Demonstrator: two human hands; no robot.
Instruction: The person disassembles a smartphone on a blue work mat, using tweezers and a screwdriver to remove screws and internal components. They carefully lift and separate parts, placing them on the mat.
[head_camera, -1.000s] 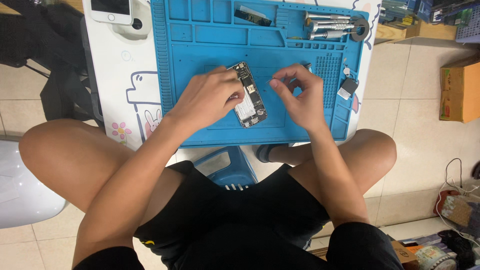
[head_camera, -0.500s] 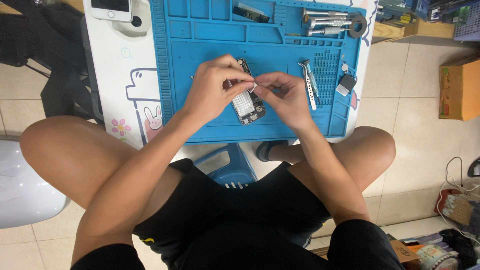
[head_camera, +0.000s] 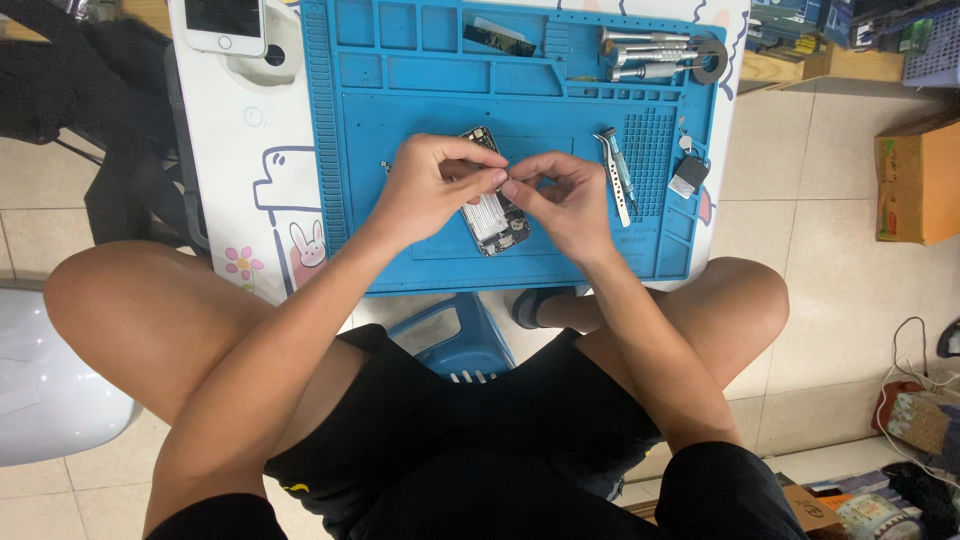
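Note:
An opened phone body (head_camera: 493, 217) with its insides showing lies on a blue repair mat (head_camera: 400, 260). My left hand (head_camera: 428, 188) and my right hand (head_camera: 561, 200) hover just above it. Their fingertips meet over the phone's upper half, pinched together on something too small to make out. Steel tweezers (head_camera: 617, 172) lie on the mat just right of my right hand.
A white phone (head_camera: 225, 25) rests at the table's top left. Several screwdrivers (head_camera: 645, 55) and a tape ring sit in the mat's top tray, a small dark part (head_camera: 498, 38) beside them. A small black piece (head_camera: 686, 176) lies at the mat's right edge. Cardboard box (head_camera: 915, 180) on the floor, right.
Both hands have lifted off the phone and come together above it; the right hand left the tweezers lying on the mat.

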